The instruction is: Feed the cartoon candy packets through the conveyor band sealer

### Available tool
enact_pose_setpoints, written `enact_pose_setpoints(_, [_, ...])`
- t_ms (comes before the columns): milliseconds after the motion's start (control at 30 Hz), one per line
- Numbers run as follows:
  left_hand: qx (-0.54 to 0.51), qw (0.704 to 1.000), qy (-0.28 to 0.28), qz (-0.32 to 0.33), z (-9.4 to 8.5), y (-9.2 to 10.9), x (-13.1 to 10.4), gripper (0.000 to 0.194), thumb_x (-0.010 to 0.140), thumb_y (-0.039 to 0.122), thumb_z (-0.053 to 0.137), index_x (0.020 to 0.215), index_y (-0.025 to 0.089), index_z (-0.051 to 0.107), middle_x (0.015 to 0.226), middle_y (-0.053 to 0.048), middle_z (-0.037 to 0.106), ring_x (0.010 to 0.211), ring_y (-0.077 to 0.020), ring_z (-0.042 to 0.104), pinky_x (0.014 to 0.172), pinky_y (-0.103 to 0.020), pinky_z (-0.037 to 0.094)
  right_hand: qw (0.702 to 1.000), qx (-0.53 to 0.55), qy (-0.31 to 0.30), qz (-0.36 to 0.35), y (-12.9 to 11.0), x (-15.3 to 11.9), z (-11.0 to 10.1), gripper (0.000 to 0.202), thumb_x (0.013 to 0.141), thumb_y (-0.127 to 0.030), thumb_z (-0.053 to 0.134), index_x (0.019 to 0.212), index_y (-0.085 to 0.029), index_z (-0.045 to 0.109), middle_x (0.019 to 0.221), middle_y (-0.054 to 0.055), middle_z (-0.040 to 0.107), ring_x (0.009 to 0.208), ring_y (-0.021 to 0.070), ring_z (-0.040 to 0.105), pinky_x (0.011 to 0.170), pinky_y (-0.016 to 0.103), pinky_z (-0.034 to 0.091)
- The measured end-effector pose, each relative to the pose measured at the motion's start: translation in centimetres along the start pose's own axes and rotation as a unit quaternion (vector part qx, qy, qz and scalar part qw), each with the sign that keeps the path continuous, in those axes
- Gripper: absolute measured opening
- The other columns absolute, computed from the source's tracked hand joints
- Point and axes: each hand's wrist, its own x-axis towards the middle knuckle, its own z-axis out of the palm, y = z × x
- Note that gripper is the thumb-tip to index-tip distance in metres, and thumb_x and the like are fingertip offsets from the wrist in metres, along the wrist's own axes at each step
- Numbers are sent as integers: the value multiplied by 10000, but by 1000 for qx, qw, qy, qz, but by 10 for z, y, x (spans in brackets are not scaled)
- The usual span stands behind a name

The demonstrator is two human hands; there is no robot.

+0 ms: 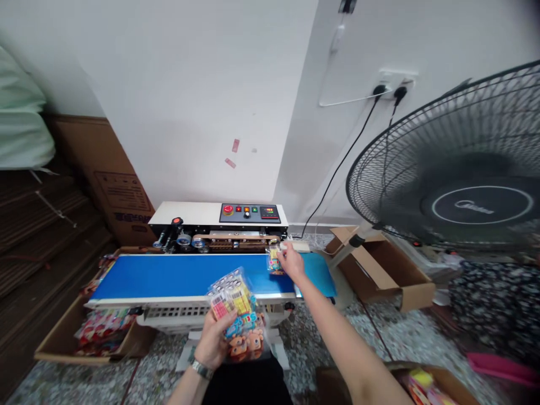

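My left hand (215, 337) grips several flat printed plastic packets (242, 315), fanned out, with cartoon faces near the bottom and clear tops. My right hand (291, 262) pinches a single printed packet (275, 260) by its side. That packet is upright at the right end of the band sealer (219, 212), its top edge by the sealing strip. Beneath it runs the sealer's blue conveyor belt (169, 274). The control panel (250, 213) has a red knob and a lit red and green display.
A large black fan (442, 169) stands at the right, above an open cardboard box (379, 270). At the lower left, a carton (54, 343) holds packets; another carton (447, 377) with packets is at the bottom right. Stacked flat cardboard (42, 236) lines the left side.
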Motion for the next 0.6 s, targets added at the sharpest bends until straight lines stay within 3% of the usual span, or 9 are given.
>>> enact_pose_setpoints(67, [2, 1000, -16, 6, -1, 0, 2, 364, 578, 240, 742, 913, 138, 644, 885, -114, 719, 872, -295, 653, 793, -407, 503, 998, 33, -19, -54, -14, -16, -1, 272, 741, -285, 552, 998, -198, 539, 830, 41, 613, 731, 162, 565, 659, 267, 411])
enact_pose_setpoints(200, [-3, 999, -42, 12, 3, 0, 4, 332, 607, 226, 722, 923, 151, 651, 901, -102, 718, 871, -283, 653, 803, -400, 496, 952, 181, -209, -132, -42, -60, -6, 238, 821, -377, 467, 944, -195, 559, 761, 8, 605, 671, 136, 551, 616, 248, 433])
enact_pose_setpoints(267, [-5, 999, -39, 13, 9, 0, 5, 335, 591, 224, 733, 910, 153, 657, 890, -97, 721, 851, -279, 659, 794, -391, 498, 936, 200, -253, -143, -53, -79, -8, 222, 826, -378, 466, 871, -188, 572, 718, -4, 594, 649, 129, 539, 594, 234, 425])
enact_pose_setpoints(333, [-8, 999, -28, 13, 13, -2, 5, 344, 568, 219, 748, 895, 161, 658, 876, -85, 724, 832, -273, 663, 782, -382, 503, 944, 195, -223, -145, -58, -90, -8, 231, 840, -376, 440, 816, -183, 566, 717, -1, 585, 658, 131, 534, 601, 233, 418])
enact_pose_setpoints(433, [-21, 1000, -5, 5, 14, -4, 5, 334, 551, 203, 762, 864, 171, 652, 838, -58, 728, 797, -253, 671, 761, -368, 512, 966, 196, -117, -122, -48, -88, -12, 263, 863, -396, 380, 839, -187, 537, 753, 17, 590, 694, 147, 544, 628, 244, 422])
enact_pose_setpoints(600, [-36, 999, 10, -15, 2, -8, 8, 308, 569, 197, 757, 852, 161, 640, 812, -51, 727, 781, -237, 674, 769, -363, 509, 997, 71, 15, -11, 8, -48, -28, 306, 843, -421, 347, 829, -188, 544, 727, 35, 615, 662, 177, 562, 575, 252, 400])
